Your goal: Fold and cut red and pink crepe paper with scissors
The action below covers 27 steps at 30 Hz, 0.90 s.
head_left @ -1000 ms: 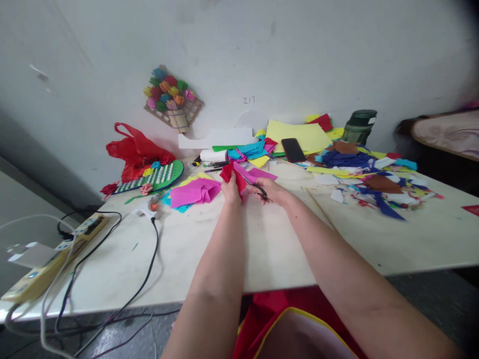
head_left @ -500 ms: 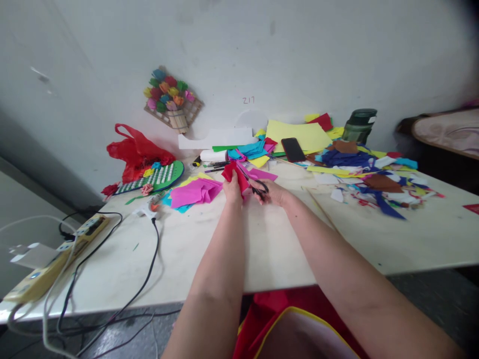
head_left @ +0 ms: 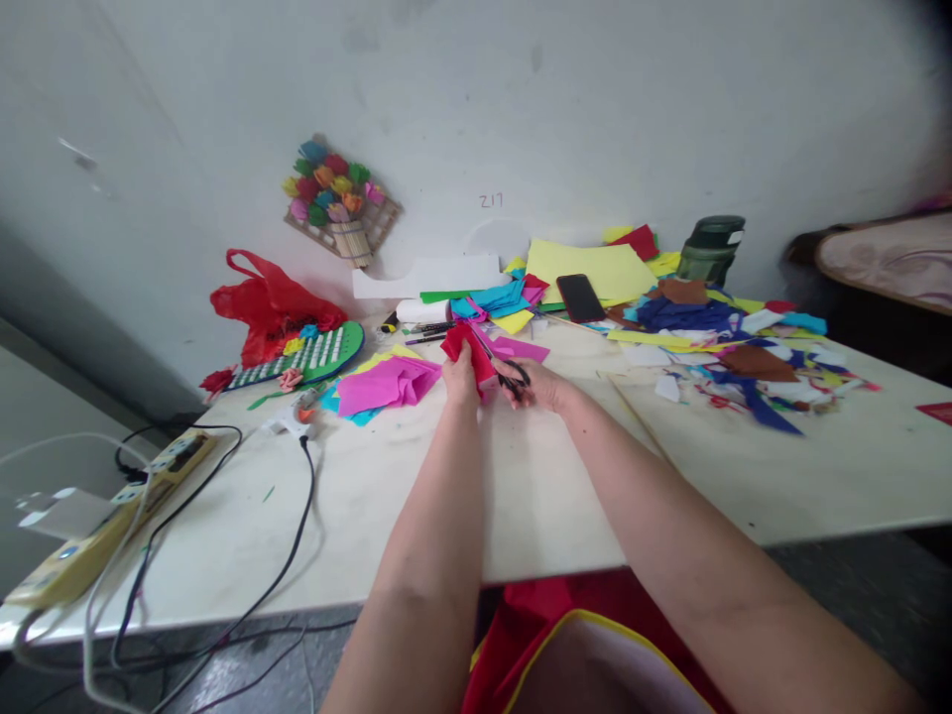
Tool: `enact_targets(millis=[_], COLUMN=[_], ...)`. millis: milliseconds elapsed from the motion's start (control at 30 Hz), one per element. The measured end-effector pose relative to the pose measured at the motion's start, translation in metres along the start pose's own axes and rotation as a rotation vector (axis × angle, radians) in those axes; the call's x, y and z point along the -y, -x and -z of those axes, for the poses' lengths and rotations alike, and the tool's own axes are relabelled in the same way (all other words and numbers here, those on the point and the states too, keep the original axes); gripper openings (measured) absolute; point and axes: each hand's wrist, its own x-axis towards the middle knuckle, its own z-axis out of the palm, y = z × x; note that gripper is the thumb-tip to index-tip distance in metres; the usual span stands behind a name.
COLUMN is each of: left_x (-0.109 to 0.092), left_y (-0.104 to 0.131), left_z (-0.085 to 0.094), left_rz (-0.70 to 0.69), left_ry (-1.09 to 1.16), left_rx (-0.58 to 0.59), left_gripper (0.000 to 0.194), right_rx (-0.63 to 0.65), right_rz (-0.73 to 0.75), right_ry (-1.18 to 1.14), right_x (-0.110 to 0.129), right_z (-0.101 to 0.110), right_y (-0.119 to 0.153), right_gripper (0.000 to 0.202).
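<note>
My left hand is closed on a folded piece of red paper, held above the middle of the table. In my right hand is a pair of scissors with black handles, the fingers wrapped through the loops. The blades point up and left, against the right side of the red paper; how far they cut into it I cannot tell. Just behind the hands lies a pink sheet. Left of my left hand sits a stack of pink paper over blue and yellow sheets.
A black phone rests on yellow paper. Colourful paper scraps pile up at the right, before a green bottle. A red plastic bag, a power strip and cables occupy the left. A thin stick lies right of my hands.
The view has shifted very slightly. Both hands keep hold of the red paper and the scissors in nearly the same place.
</note>
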Motion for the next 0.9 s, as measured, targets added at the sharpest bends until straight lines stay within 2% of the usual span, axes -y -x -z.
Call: enact_targets(millis=[167, 300, 533, 900], left_x=[-0.0026, 0.0002, 0.0014, 0.0073], left_y=[0.0012, -0.0015, -0.0008, -0.0066], left_z=[-0.0005, 0.0005, 0.0015, 0.0014], left_rz=[0.008, -0.042, -0.129, -0.161], left_ry=[-0.043, -0.088, -0.094, -0.079], left_rx=[-0.017, -0.014, 0.01, 0.008], left_gripper=[0.027, 0.03, 0.032, 0.035], right_rx=[-0.013, -0.03, -0.051, -0.099], right_rz=[-0.002, 0.006, 0.009, 0.006], right_ry=[0.008, -0.011, 0.001, 0.01], right_x=[-0.0014, -0.0039, -0.0053, -0.0012], right_z=[-0.0014, -0.0021, -0.0037, -0.0068], right_y=[-0.0019, -0.0054, -0.009, -0.0071], right_gripper=[0.043, 0.04, 0.045, 0.046])
